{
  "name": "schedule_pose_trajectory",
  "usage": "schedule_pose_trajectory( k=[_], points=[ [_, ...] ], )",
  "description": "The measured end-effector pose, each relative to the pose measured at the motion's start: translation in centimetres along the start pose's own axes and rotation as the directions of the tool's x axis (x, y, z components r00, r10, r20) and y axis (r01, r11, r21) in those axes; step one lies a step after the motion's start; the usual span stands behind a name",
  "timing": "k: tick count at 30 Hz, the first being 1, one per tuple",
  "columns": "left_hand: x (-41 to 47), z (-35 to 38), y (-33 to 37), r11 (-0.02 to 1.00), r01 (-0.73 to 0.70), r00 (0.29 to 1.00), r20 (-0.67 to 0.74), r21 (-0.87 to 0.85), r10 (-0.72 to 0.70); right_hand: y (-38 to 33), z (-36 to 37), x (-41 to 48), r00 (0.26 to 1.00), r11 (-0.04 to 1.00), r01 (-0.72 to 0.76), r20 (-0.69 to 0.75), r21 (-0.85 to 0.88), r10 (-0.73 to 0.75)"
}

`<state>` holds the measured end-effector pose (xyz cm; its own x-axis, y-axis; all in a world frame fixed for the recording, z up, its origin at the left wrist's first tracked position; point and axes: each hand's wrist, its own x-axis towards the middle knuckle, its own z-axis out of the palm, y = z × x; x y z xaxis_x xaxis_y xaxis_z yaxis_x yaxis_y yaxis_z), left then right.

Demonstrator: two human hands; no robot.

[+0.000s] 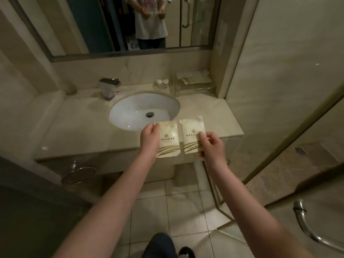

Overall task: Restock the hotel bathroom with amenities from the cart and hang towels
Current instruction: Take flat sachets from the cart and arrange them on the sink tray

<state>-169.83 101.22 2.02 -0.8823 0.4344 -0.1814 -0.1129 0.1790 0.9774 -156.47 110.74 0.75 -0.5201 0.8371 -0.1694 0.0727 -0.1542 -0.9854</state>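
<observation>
Cream amenity packets with gold print hang side by side above the counter's (214,116) front edge, just before the sink (130,108). The left hand (149,139) pinches the left packet (168,140); the right hand (212,146) pinches the right packet (191,136).

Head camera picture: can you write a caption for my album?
Left hand and right hand each hold a cream amenity packet above the sink.
</observation>
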Motion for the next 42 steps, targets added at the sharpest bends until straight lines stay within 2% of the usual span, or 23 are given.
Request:
schedule_pose_trajectory(
  k=[7,13,20,28,34,39,42],
  points=[
    [15.1,4.0,1.6,1.0,-0.002,0.999,0.037,0.002,0.002,-1.4,4.0,13.5,0.996,0.999,-0.03,-0.079,0.03,0.032],
    [26.7,7.3,3.6,1.0,0.005,0.995,0.099,0.019,-0.007,-2.6,7.2,24.0,0.973,0.994,-0.078,-0.209,0.08,0.093],
    [36.3,12.2,3.5,0.996,0.088,0.982,0.167,0.014,-0.089,-2.4,7.9,34.0,0.929,0.971,-0.196,-0.292,0.138,0.229],
    [45.3,17.4,0.8,0.969,0.216,0.974,0.039,0.125,-0.222,-0.2,7.5,44.0,0.908,0.936,-0.329,-0.231,0.125,0.35],
    [51.8,20.1,-0.5,0.924,0.255,0.965,-0.017,0.287,-0.261,0.4,8.1,49.8,0.909,0.929,-0.363,-0.192,0.074,0.371],
    [55.1,21.7,-1.5,0.902,0.289,0.955,-0.037,0.319,-0.293,1.3,8.6,52.0,0.901,0.924,-0.374,-0.205,0.079,0.382],
    [56.2,22.3,-2.5,0.912,0.319,0.947,-0.047,0.258,-0.318,1.7,8.7,52.5,0.893,0.921,-0.376,-0.224,0.104,0.39]
  ],
)
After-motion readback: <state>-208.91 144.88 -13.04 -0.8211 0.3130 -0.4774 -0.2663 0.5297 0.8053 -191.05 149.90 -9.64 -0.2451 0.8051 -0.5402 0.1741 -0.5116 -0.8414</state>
